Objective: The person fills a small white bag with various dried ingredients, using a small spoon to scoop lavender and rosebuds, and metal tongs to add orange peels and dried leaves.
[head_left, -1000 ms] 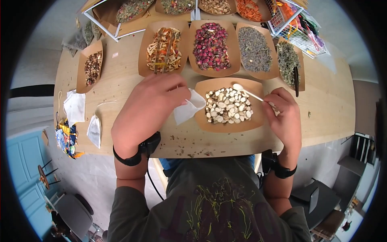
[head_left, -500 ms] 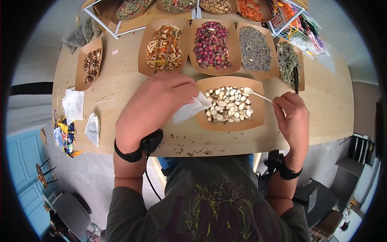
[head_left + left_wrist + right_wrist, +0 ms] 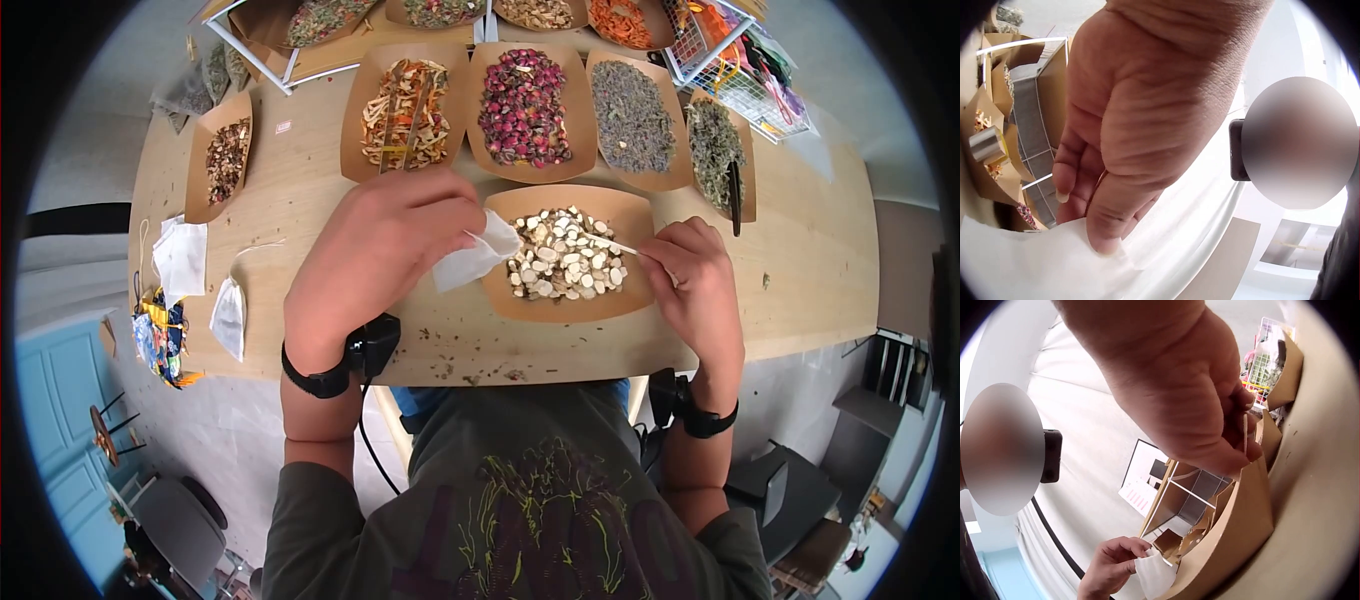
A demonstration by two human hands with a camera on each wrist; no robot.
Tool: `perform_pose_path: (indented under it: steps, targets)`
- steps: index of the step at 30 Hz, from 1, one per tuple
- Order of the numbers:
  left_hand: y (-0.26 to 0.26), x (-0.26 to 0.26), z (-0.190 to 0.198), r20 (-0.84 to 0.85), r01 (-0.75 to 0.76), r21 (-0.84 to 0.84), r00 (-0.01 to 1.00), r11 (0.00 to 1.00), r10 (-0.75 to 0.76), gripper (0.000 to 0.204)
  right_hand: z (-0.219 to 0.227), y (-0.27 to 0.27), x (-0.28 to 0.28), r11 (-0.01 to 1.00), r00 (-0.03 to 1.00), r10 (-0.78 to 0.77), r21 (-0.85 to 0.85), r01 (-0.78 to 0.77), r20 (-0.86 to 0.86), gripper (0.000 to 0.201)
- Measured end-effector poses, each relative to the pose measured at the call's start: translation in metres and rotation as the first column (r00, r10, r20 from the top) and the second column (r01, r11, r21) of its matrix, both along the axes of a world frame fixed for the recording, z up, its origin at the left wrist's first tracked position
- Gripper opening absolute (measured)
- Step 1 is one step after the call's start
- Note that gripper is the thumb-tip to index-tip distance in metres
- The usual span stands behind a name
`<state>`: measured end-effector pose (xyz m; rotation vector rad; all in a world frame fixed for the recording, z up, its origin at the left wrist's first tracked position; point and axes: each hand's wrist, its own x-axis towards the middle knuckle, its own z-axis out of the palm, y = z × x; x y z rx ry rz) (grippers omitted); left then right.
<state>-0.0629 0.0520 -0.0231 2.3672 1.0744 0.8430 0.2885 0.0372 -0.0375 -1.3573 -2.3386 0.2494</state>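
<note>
both hands pinch, left hand (image 3: 385,240) a pouch (image 3: 475,260), right hand (image 3: 694,275) a spoon (image 3: 614,245), over slices (image 3: 562,275) only the head view shows, tiny label (image 3: 283,127) unreadable.

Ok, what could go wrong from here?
The loose pale dried slices could slide off the white spoon if carried to the white pouch. The pouch, pinched near its mouth by the left hand, might fold closed. That hand could also knock the metal tongs just beyond it.
</note>
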Motion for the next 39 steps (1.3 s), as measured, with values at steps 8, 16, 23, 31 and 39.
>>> perform_pose_path:
  steps: [8, 16, 23, 31, 39]
  targets:
    - [0.003, -0.001, -0.005, -0.01, 0.021, 0.047, 1.0, 0.999, -0.021, 0.018, -0.009, 0.004, 0.006, 0.995, 0.989, -0.003, -0.104, -0.012, -0.146, 0.016]
    - [0.002, 0.0, -0.007, 0.003, 0.029, 0.053, 1.0, 0.998, -0.029, 0.019, 0.008, -0.001, -0.005, 0.992, 0.969, 0.018, -0.118, -0.048, -0.248, 0.016]
    - [0.002, 0.001, -0.008, 0.017, 0.044, 0.052, 0.999, 0.998, -0.045, 0.018, 0.02, -0.001, -0.046, 0.974, 0.964, 0.215, 0.105, -0.2, -0.156, 0.018]
    - [0.001, -0.001, -0.008, -0.023, 0.033, 0.046, 0.999, 0.998, -0.032, 0.017, 0.024, 0.0, -0.008, 0.993, 0.997, 0.043, 0.113, -0.036, -0.058, 0.016]
    - [0.001, -0.001, -0.01, -0.032, 0.024, 0.032, 0.999, 0.999, -0.023, 0.018, 0.026, -0.007, 0.025, 0.999, 0.997, -0.049, 0.006, 0.049, 0.065, 0.013]
